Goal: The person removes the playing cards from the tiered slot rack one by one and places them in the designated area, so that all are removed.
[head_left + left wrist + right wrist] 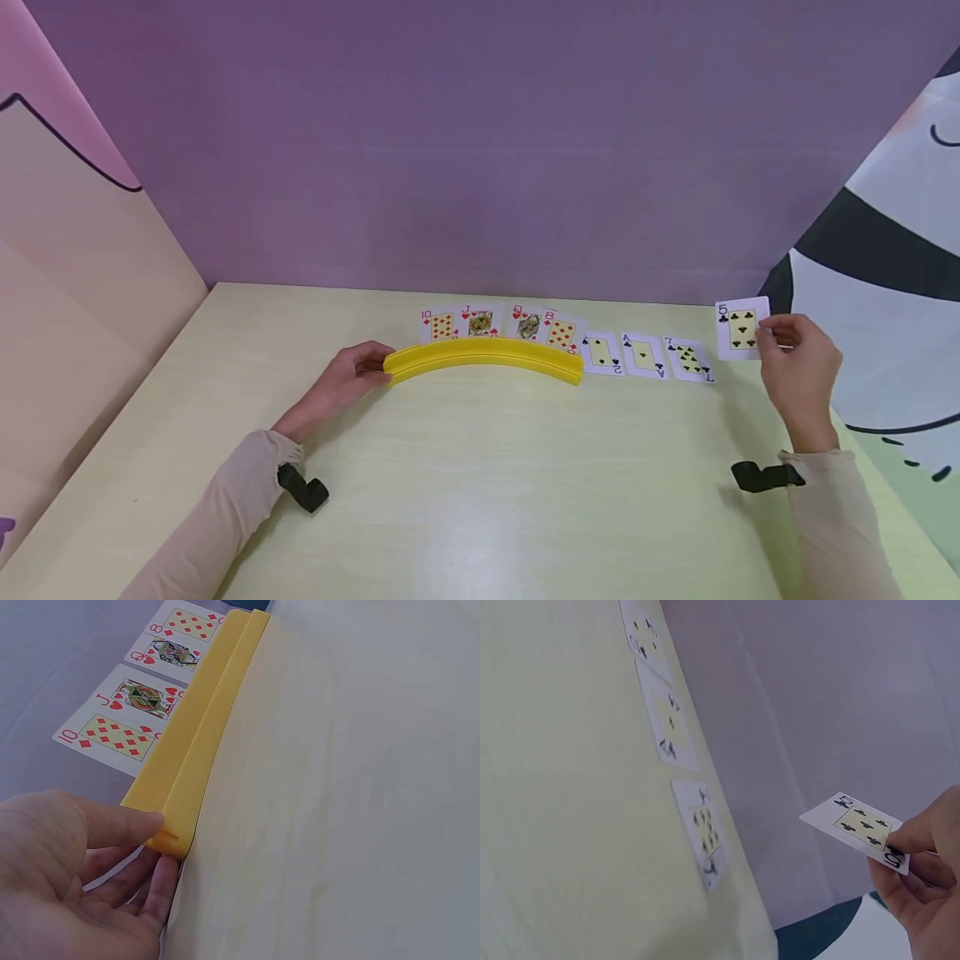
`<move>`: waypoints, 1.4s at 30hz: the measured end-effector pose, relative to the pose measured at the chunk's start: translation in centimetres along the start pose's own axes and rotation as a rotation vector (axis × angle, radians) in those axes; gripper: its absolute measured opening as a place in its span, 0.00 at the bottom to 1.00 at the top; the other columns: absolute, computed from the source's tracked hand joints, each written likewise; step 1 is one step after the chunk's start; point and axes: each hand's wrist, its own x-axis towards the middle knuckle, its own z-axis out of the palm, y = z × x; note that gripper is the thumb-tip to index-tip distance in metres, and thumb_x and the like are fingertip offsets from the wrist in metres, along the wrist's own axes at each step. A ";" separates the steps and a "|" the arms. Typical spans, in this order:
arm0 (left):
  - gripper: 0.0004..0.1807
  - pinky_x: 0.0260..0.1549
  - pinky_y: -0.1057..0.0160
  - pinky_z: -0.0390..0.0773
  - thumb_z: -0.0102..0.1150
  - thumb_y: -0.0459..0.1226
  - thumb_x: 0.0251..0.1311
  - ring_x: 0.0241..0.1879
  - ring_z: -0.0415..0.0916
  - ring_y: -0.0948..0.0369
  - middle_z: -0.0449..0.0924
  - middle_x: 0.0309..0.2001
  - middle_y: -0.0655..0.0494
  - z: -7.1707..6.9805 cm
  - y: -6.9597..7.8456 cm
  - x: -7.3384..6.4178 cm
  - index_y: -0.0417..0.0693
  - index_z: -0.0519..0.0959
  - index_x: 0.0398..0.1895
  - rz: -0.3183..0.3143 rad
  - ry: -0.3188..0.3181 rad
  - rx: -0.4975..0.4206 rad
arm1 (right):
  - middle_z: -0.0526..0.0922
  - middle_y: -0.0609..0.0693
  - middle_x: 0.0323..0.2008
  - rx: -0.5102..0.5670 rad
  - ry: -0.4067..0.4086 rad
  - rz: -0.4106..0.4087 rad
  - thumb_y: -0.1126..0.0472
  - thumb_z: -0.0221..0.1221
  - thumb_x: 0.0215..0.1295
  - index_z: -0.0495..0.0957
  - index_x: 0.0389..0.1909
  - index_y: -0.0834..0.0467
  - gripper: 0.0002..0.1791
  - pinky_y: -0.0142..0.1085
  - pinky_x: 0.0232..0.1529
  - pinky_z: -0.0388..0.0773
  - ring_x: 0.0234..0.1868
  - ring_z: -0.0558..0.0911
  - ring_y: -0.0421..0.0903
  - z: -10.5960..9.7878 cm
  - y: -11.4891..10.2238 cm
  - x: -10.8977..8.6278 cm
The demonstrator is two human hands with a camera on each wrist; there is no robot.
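Observation:
My left hand (347, 377) grips the left end of a curved yellow playing card holder (487, 352), thumb on top and fingers beneath. Standing in its slot are the ten of diamonds (116, 738), jack of hearts (144, 699), queen of hearts (172, 654) and eight of diamonds (191, 624). Off to the right, my right hand (804, 367) pinches the five of clubs (735, 331) between thumb and fingers, raised with its face towards me. Between the holder and that hand lie a black two (602, 353), the ace of clubs (643, 356) and the seven of clubs (688, 359).
The pale wooden table (480, 467) ends at a purple wall panel (480, 150) behind the cards. Printed panels flank both sides, the right one (885, 333) close beside my right hand. Black straps with small mounts circle both sleeves.

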 end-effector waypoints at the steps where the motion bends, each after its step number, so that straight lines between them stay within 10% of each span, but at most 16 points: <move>1: 0.18 0.45 0.68 0.78 0.58 0.25 0.65 0.49 0.76 0.48 0.78 0.53 0.39 0.0 0.0 0.0 0.34 0.75 0.58 0.001 -0.003 -0.001 | 0.82 0.60 0.48 -0.009 -0.007 0.016 0.62 0.53 0.72 0.79 0.51 0.66 0.14 0.18 0.35 0.64 0.35 0.67 0.23 0.0 0.5 0.1; 9: 0.18 0.45 0.69 0.78 0.59 0.25 0.64 0.49 0.76 0.49 0.79 0.52 0.39 0.1 0.1 0.1 0.34 0.76 0.57 0.004 0.000 0.010 | 0.81 0.62 0.52 -0.040 -0.097 0.157 0.60 0.51 0.73 0.79 0.57 0.64 0.18 0.19 0.32 0.65 0.35 0.68 0.27 0.0 3.4 0.4; 19: 0.18 0.46 0.67 0.79 0.59 0.26 0.65 0.49 0.76 0.49 0.78 0.53 0.39 0.2 -0.3 -0.2 0.34 0.75 0.58 0.002 -0.010 -0.003 | 0.68 0.75 0.59 -0.060 -0.431 0.146 0.66 0.51 0.68 0.62 0.68 0.74 0.29 0.21 0.27 0.67 0.52 0.71 0.64 -0.1 5.9 0.5; 24: 0.18 0.47 0.65 0.79 0.59 0.27 0.65 0.49 0.76 0.49 0.78 0.54 0.40 0.1 -0.3 -0.2 0.34 0.76 0.58 -0.001 0.008 0.002 | 0.61 0.79 0.63 -0.097 -0.541 0.145 0.67 0.48 0.67 0.58 0.69 0.76 0.31 0.43 0.41 0.72 0.55 0.66 0.70 0.5 6.6 0.9; 42: 0.18 0.49 0.64 0.78 0.58 0.25 0.65 0.50 0.76 0.49 0.78 0.53 0.41 0.0 0.3 -0.1 0.35 0.76 0.58 -0.004 0.001 -0.002 | 0.64 0.83 0.59 -0.260 -0.586 -0.123 0.74 0.47 0.58 0.74 0.56 0.74 0.23 0.69 0.53 0.62 0.49 0.67 0.71 1.8 6.5 0.7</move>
